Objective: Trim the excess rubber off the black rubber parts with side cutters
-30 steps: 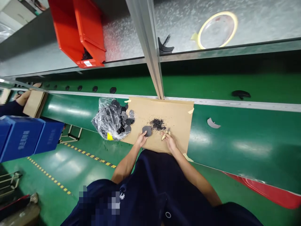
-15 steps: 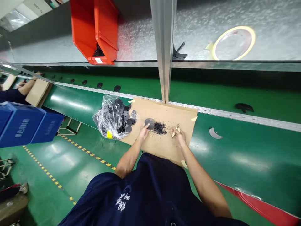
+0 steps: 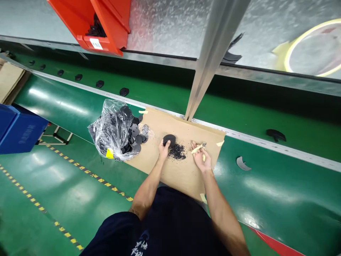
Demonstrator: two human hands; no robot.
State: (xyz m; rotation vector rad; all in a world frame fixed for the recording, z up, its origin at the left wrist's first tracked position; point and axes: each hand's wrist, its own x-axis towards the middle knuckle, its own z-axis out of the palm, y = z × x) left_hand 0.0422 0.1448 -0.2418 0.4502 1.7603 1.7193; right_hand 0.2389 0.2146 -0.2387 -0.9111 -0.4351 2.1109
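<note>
My left hand (image 3: 163, 150) grips a dark round disc (image 3: 169, 139) at its near edge, over a brown cardboard sheet (image 3: 183, 170) taped to the green bench. Just right of the disc lies a small pile of black crumbs (image 3: 177, 152). My right hand (image 3: 201, 158) is closed on a small tool with a pale handle and metal tip (image 3: 198, 148), held beside the crumbs. A clear plastic bag (image 3: 112, 129) with several more dark discs spilling out sits left of the sheet.
A slanted metal post (image 3: 210, 57) rises from the sheet's far edge. An orange bin (image 3: 93, 25) and a tape roll (image 3: 314, 49) sit on the upper shelf. Dark parts ride the green conveyor (image 3: 239, 113). A grey curved scrap (image 3: 242, 163) lies right. Blue crates (image 3: 18, 131) stand left.
My left hand has carried the disc from the near side of the crumb pile to beyond it. My right hand has shifted right and raised the tool. The view has tilted closer.
</note>
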